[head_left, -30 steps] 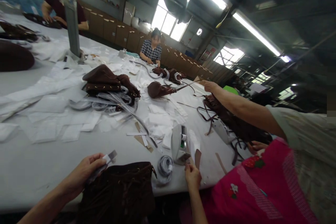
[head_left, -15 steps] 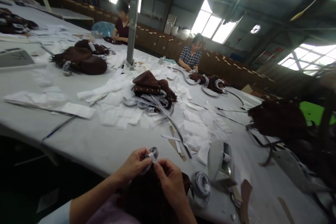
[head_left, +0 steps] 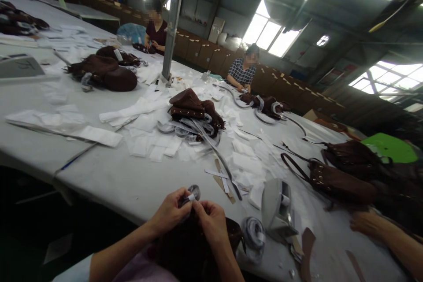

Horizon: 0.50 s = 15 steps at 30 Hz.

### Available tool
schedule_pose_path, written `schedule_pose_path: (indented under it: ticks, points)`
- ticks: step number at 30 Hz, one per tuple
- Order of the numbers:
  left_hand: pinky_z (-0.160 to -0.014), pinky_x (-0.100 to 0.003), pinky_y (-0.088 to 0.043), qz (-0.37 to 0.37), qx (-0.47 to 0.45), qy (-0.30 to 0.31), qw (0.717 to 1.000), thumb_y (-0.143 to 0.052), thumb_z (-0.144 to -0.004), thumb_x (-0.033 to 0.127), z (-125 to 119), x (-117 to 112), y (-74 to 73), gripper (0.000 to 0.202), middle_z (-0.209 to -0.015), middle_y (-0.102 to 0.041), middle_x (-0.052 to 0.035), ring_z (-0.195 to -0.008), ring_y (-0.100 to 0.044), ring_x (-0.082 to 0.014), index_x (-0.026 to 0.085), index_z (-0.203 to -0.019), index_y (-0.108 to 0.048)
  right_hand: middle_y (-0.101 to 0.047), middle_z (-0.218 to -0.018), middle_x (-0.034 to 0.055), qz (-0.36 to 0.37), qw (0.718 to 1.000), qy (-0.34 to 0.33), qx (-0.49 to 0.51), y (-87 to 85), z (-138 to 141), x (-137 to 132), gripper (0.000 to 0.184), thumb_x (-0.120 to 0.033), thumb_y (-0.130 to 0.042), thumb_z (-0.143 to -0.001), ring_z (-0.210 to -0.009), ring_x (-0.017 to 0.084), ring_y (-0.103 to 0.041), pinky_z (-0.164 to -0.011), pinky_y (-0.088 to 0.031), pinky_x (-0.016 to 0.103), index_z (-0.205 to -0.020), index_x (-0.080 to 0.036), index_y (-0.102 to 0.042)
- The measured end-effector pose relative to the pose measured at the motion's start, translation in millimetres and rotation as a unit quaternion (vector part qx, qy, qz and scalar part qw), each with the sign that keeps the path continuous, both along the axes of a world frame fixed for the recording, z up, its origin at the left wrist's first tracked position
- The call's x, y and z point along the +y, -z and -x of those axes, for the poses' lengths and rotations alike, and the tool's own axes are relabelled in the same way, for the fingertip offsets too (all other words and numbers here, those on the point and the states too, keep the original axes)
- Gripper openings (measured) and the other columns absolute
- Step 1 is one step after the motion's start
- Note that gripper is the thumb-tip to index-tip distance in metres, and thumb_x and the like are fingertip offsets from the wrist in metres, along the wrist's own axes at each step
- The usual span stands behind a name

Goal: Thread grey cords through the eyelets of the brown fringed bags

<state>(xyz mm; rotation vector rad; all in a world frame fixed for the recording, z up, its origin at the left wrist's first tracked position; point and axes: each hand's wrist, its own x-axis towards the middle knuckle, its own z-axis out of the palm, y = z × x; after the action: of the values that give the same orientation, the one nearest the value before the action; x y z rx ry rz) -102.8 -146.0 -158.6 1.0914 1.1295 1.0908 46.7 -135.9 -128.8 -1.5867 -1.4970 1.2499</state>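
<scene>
- The left hand [head_left: 170, 211] sits at the lower centre of the frame, its fingers curled around a small grey roll of tape [head_left: 193, 193] with a white tab pinched at the fingertips.
- The right hand [head_left: 211, 220], just beside it and touching at the fingertips, pinches the same white tab from the other side, fingers narrow and closed on it.
- Both hands rest over a dark brown bag [head_left: 194, 246] at the near edge of the bench [head_left: 109, 176], partly hidden under the wrists.
- The tape looks light and thin; its loose end is likely sticky and limp, so it is best held by the tab at the very tip, with the roll steadied in the other palm.
- The bag seems soft and floppy, likely to sag if lifted by one corner.
- Right of the hands lie another grey tape roll [head_left: 253, 233] and a pale tape dispenser [head_left: 276, 207], near but apart from the bag.
- Beyond, at mid-frame, white paper pieces [head_left: 155, 145] are scattered around a heap of brown bags [head_left: 193, 108].
- At the right, more brown bags with straps [head_left: 333, 180] crowd the bench, and a co-worker's hand [head_left: 366, 222] rests at the lower right.
- Two other people [head_left: 244, 70] work at the far side, upper centre.
</scene>
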Motion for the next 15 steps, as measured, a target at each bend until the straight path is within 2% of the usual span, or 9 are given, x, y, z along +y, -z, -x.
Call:
schedule_pose_path:
  ticks: [3, 6, 10, 15]
  points:
    - [-0.055, -0.022, -0.037, -0.001, -0.003, 0.005, 1.000, -0.060, -0.078, 0.034, 2.9, 1.1, -0.1, 0.018, -0.065, -0.053, 0.0029, -0.058, -0.045, -0.0112, 0.017, -0.083, -0.057, -0.055, -0.048, -0.0025, 0.041, 0.998, 0.036, 0.042, 5.7, 1.4, 1.3, 0.038, -0.050, -0.068, -0.070, -0.041, 0.008, -0.040, -0.040, -0.030, 0.020, -0.060, -0.014, -0.064]
    - [-0.053, -0.022, -0.037, 0.023, -0.039, 0.016, 0.999, -0.062, -0.077, 0.040, 3.0, 3.3, 0.0, 0.024, -0.063, -0.054, 0.0030, -0.056, -0.047, -0.0113, 0.017, -0.082, -0.056, -0.054, -0.047, -0.0031, 0.050, 0.994, 0.066, 0.069, 11.6, 4.8, 0.6, 0.039, -0.051, -0.070, -0.068, -0.040, 0.007, -0.040, -0.040, -0.029, 0.020, -0.060, -0.013, -0.063]
    - [-0.047, -0.021, -0.032, 0.086, -0.110, -0.019, 0.990, -0.063, -0.075, 0.051, -4.8, 5.5, 7.2, 0.036, -0.057, -0.052, 0.0033, -0.048, -0.044, -0.0091, 0.017, -0.072, -0.053, -0.054, -0.049, -0.0054, 0.049, 0.986, 0.097, 0.129, 21.4, 8.7, -1.2, 0.038, -0.049, -0.075, -0.064, -0.041, 0.008, -0.044, -0.041, -0.031, 0.019, -0.073, -0.016, -0.058]
    - [-0.042, -0.019, -0.025, 0.157, -0.221, -0.047, 0.961, -0.067, -0.072, 0.052, -12.4, 7.6, 15.3, 0.039, -0.051, -0.048, 0.0051, -0.042, -0.038, -0.0065, 0.017, -0.068, -0.050, -0.057, -0.060, -0.0042, 0.010, 0.979, 0.046, 0.196, 23.8, 11.0, -3.8, 0.036, -0.047, -0.073, -0.069, -0.054, 0.012, -0.053, -0.052, -0.042, 0.022, -0.081, -0.018, -0.054]
